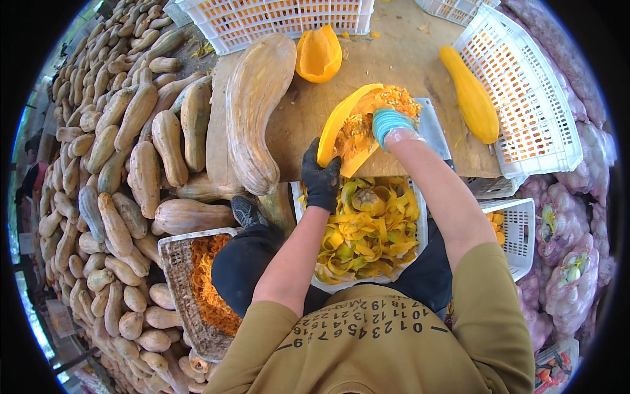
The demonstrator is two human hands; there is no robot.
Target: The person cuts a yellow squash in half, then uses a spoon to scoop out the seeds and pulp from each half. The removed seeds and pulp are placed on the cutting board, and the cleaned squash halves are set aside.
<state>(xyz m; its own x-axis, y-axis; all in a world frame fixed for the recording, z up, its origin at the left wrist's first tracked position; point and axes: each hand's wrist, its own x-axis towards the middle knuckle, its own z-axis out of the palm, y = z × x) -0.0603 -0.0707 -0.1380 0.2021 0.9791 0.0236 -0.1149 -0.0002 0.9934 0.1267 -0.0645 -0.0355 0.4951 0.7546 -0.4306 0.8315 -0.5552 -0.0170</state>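
Observation:
A peeled orange squash half [336, 126] is tilted over the table's near edge. My left hand [322, 180], in a black glove, grips its lower end. My right hand [393, 127], in a teal glove with clear plastic at the wrist, is pressed into the stringy seed pulp [358, 129]; its fingers are hidden there. Under the right forearm lies a flat metal blade [435, 129], partly covered. Between my legs, a white crate [422, 216] holds yellow peelings [366, 236] and a cut stem end [365, 199].
On the wooden table [393, 59] lie an unpeeled squash [258, 108], a hollowed squash piece [320, 55] and a peeled squash [470, 96]. White crates [526, 93] border it. A dirty crate [172, 276] of orange pulp stands left, before heaped squashes [145, 177]. Net sacks [566, 221] line the right.

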